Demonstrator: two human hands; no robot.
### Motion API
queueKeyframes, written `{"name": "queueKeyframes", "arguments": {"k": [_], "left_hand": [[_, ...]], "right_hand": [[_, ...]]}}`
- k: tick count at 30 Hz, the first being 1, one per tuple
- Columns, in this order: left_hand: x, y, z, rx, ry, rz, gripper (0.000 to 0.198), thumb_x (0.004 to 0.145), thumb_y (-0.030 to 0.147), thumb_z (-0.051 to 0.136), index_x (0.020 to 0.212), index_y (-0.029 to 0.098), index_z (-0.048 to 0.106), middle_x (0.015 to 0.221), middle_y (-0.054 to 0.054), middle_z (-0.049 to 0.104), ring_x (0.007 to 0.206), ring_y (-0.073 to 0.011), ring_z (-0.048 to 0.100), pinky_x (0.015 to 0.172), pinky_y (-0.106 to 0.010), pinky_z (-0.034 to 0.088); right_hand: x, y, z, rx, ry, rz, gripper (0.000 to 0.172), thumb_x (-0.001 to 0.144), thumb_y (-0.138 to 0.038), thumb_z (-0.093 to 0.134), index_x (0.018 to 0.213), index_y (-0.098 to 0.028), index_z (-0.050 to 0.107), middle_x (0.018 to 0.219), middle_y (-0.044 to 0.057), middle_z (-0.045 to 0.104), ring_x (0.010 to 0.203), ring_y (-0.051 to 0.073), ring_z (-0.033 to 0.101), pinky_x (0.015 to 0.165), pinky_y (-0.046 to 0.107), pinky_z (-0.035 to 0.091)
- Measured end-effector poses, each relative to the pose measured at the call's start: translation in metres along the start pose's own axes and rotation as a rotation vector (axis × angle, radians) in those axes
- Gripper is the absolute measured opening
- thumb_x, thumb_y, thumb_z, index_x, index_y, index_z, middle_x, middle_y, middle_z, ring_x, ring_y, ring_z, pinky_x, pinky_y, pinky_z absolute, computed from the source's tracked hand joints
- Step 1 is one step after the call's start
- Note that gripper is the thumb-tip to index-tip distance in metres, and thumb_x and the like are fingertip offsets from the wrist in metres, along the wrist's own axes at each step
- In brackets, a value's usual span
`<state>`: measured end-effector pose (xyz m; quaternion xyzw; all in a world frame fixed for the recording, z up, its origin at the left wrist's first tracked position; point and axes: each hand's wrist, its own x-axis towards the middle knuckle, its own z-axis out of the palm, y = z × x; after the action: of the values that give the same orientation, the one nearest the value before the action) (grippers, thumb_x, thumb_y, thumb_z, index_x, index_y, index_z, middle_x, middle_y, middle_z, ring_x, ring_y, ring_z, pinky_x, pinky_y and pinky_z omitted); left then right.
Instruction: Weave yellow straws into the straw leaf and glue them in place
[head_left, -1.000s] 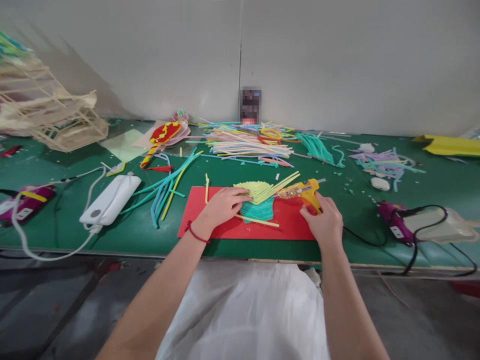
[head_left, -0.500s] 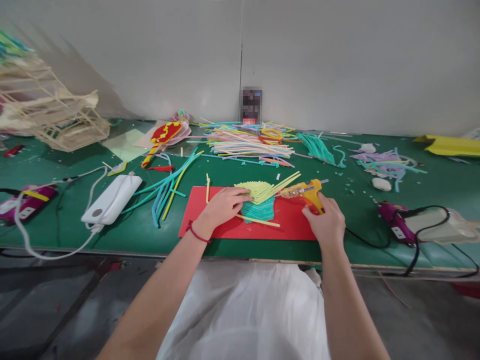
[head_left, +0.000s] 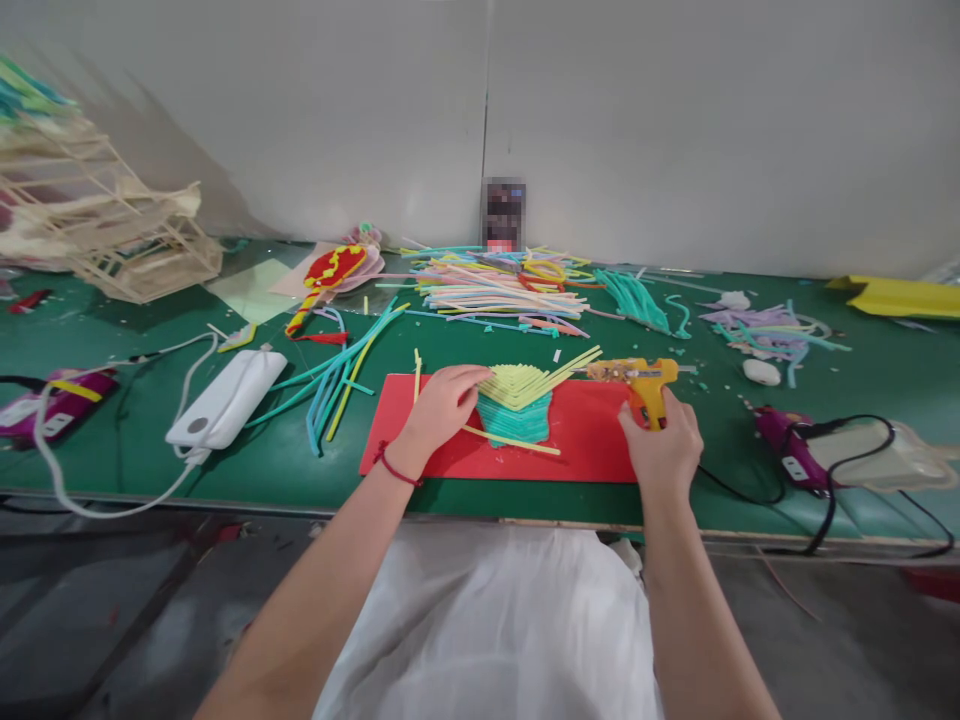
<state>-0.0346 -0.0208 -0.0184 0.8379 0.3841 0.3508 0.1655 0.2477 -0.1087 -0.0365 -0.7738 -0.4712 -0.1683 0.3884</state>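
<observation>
A glue gun point(head_left: 637, 380) with a clear yellow body is in my right hand point(head_left: 667, 445), its nozzle pointing left near the loose ends of yellow strips. Before me, a red board point(head_left: 592, 430) carries a piece of teal strips point(head_left: 517, 422) topped by pale yellow strips point(head_left: 517, 382) laid in a V pattern. My left hand point(head_left: 446, 408), wearing a red cord bracelet, is at the left edge of this piece, fingers stretched toward it and thumb slightly apart. One loose yellow strip point(head_left: 525, 443) lies across the lower part, its left end near my left hand.
Behind the board lies a pile of coloured strips point(head_left: 502, 290) with scissors point(head_left: 544, 272). A white power bank point(head_left: 225, 400) and blue-green strips point(head_left: 330, 370) are at left. Purple glue guns point(head_left: 795, 445) lie at both sides; a red-yellow ornament point(head_left: 334, 268) sits back left.
My right hand has drawn the glue gun to the right, away from the piece. My left hand has shifted slightly left, its fingers lifting off the yellow strips.
</observation>
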Motion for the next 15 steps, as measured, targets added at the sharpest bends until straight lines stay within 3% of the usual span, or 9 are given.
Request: {"name": "queueKeyframes", "arguments": {"k": [6,8,11,15], "left_hand": [[-0.001,-0.008,-0.006,-0.084,0.24,-0.319,0.041,0.084,0.003,0.04,0.121,0.018,0.049,0.108,-0.008,0.07,0.093,-0.0191,0.067,0.086,-0.038,0.052],[-0.002,-0.007,-0.006,-0.139,0.239,-0.367,0.041,0.083,0.002,0.04,0.12,0.019,0.046,0.103,-0.007,0.072,0.091,-0.0179,0.068,0.083,-0.035,0.052],[-0.002,-0.006,-0.005,-0.215,0.2,-0.401,0.042,0.081,-0.001,0.039,0.116,0.02,0.047,0.094,-0.005,0.074,0.104,-0.0168,0.065,0.089,-0.033,0.049],[-0.001,-0.006,-0.004,-0.277,0.142,-0.444,0.044,0.078,-0.004,0.037,0.114,0.018,0.048,0.091,-0.005,0.075,0.106,-0.0169,0.064,0.092,-0.034,0.047]], "right_hand": [[-0.015,-0.032,-0.008,0.034,-0.011,-0.148,0.046,0.081,-0.044,0.057,0.114,-0.012,0.064,0.084,0.008,0.062,0.068,0.018,0.058,0.063,0.03,0.05],[-0.025,-0.049,-0.006,0.052,-0.033,-0.208,0.044,0.083,-0.043,0.057,0.113,-0.013,0.065,0.09,0.009,0.065,0.074,0.019,0.061,0.062,0.028,0.049],[-0.035,-0.071,0.0,0.051,-0.075,-0.274,0.04,0.085,-0.04,0.055,0.115,-0.015,0.064,0.092,0.008,0.066,0.076,0.017,0.063,0.058,0.024,0.047],[-0.036,-0.086,0.01,0.019,-0.098,-0.321,0.038,0.085,-0.036,0.055,0.117,-0.017,0.064,0.092,0.006,0.067,0.074,0.016,0.064,0.053,0.023,0.044]]}}
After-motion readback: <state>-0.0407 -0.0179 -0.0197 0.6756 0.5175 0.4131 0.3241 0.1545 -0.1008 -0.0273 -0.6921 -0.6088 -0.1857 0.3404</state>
